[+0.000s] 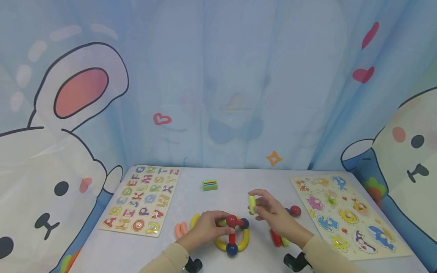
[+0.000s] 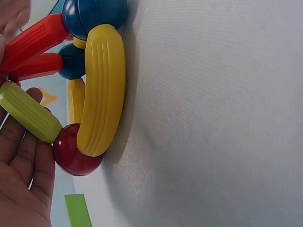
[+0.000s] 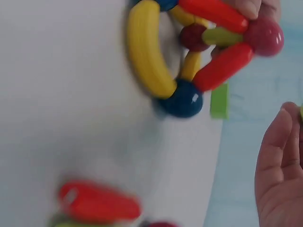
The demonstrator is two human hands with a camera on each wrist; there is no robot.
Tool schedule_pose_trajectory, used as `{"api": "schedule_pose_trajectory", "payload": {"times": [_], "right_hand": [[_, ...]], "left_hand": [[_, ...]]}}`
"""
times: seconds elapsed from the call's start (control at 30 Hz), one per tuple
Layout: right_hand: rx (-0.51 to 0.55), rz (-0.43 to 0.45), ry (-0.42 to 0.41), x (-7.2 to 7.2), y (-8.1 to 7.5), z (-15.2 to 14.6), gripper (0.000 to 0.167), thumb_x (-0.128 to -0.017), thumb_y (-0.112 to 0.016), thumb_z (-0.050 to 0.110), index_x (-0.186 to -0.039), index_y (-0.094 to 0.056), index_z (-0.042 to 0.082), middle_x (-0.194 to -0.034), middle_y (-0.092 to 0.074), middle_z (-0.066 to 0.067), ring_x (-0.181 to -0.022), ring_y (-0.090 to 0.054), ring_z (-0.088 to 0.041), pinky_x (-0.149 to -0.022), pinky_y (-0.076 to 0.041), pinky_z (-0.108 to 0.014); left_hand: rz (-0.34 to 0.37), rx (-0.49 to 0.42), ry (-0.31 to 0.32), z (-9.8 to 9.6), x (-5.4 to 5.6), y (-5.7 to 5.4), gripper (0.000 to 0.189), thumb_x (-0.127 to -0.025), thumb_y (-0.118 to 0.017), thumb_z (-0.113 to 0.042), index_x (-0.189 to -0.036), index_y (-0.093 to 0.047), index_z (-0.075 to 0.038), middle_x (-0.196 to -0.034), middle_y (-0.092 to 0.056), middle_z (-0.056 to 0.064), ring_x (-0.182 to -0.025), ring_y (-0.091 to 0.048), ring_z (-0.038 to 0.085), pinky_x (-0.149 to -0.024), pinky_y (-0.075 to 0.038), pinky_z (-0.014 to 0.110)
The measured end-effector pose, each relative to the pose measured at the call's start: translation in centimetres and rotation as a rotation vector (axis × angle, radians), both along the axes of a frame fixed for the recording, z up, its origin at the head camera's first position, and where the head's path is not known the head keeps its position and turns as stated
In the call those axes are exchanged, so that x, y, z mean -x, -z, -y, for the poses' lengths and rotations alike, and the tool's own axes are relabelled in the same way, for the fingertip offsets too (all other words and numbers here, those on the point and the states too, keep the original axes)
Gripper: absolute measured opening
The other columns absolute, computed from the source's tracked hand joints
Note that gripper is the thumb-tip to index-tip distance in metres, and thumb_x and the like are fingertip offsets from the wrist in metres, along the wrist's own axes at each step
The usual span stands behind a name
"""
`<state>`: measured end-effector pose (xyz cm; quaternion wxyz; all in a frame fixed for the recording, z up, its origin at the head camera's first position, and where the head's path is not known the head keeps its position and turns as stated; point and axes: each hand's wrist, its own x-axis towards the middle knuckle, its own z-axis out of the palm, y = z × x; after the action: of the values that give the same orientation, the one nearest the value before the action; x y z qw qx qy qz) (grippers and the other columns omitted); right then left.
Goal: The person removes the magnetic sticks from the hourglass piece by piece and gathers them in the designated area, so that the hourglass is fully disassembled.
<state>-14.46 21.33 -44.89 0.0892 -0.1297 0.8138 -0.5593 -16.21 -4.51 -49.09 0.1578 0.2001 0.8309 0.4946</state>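
Observation:
A magnetic ball-and-rod frame stands on the table, with curved yellow rods (image 2: 102, 90) forming its base ring. Two red rods (image 3: 224, 67) and a green rod (image 2: 31, 112) rise to a red ball (image 1: 231, 221) on top. Blue balls (image 1: 232, 249) and another red ball (image 2: 78, 150) join the base. My left hand (image 1: 206, 227) grips the frame near its top, fingers around the green rod by the top ball. To the right, raised above the table, my right hand (image 1: 271, 214) pinches a loose yellow-green rod (image 1: 252, 204) between thumb and fingers, apart from the frame.
Loose red rods (image 1: 275, 238), a green rod (image 1: 285, 241) and a red ball (image 1: 295, 211) lie by my right forearm. Orange rods (image 1: 181, 229) lie left. An alphabet board (image 1: 140, 201), an animal puzzle board (image 1: 351, 216) and a small green block (image 1: 209, 185) are farther out.

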Motion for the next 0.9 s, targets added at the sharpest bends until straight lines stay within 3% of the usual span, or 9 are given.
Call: {"api": "schedule_pose_trajectory", "payload": {"times": [0.17, 0.3, 0.47, 0.63, 0.9], "right_hand": [[0.042, 0.122, 0.091, -1.6, 1.3, -4.9, 0.054, -0.096, -0.065, 0.013, -0.143, -0.038, 0.012, -0.122, -0.056, -0.025, -0.105, -0.064, -0.033, -0.086, -0.057, -0.038], [-0.023, 0.191, 0.131, -2.7, 2.6, -8.2, 0.063, -0.089, -0.075, 0.014, -0.142, -0.042, 0.007, -0.120, -0.058, -0.020, -0.103, -0.062, -0.031, -0.083, -0.057, -0.032], [-0.227, 0.157, 0.117, -3.4, 4.4, -10.7, 0.067, -0.081, -0.083, 0.018, -0.139, -0.051, 0.006, -0.106, -0.062, -0.010, -0.089, -0.060, -0.025, -0.073, -0.057, -0.026], [-0.378, 0.137, 0.059, -3.3, 5.7, -11.3, 0.064, -0.078, -0.086, 0.022, -0.135, -0.059, 0.011, -0.099, -0.060, -0.004, -0.080, -0.056, -0.020, -0.066, -0.053, -0.024], [-0.417, 0.090, -0.001, -3.1, 6.2, -11.2, 0.065, -0.077, -0.086, 0.028, -0.135, -0.060, 0.013, -0.096, -0.055, -0.003, -0.075, -0.052, -0.017, -0.061, -0.046, -0.024]], "left_hand": [[0.021, 0.018, -0.024, -0.1, -0.2, -0.1, 0.037, -0.081, -0.084, -0.031, -0.115, -0.073, -0.026, -0.099, -0.067, -0.016, -0.079, -0.056, 0.014, -0.065, -0.049, 0.027], [0.048, 0.026, -0.043, 0.0, -0.3, -0.2, 0.037, -0.081, -0.084, -0.031, -0.116, -0.073, -0.027, -0.098, -0.066, -0.016, -0.080, -0.056, 0.014, -0.064, -0.049, 0.026], [0.048, 0.031, -0.046, -0.1, -0.3, -0.2, 0.037, -0.081, -0.084, -0.031, -0.115, -0.073, -0.026, -0.094, -0.066, -0.015, -0.077, -0.056, 0.015, -0.060, -0.047, 0.026], [0.040, 0.033, -0.040, -0.1, -0.2, -0.1, 0.037, -0.081, -0.084, -0.031, -0.115, -0.073, -0.026, -0.094, -0.066, -0.015, -0.077, -0.056, 0.015, -0.060, -0.047, 0.026], [0.051, 0.037, -0.044, -0.3, -0.2, -0.1, 0.037, -0.080, -0.085, -0.032, -0.114, -0.073, -0.027, -0.094, -0.066, -0.014, -0.079, -0.056, 0.015, -0.061, -0.049, 0.027]]}}
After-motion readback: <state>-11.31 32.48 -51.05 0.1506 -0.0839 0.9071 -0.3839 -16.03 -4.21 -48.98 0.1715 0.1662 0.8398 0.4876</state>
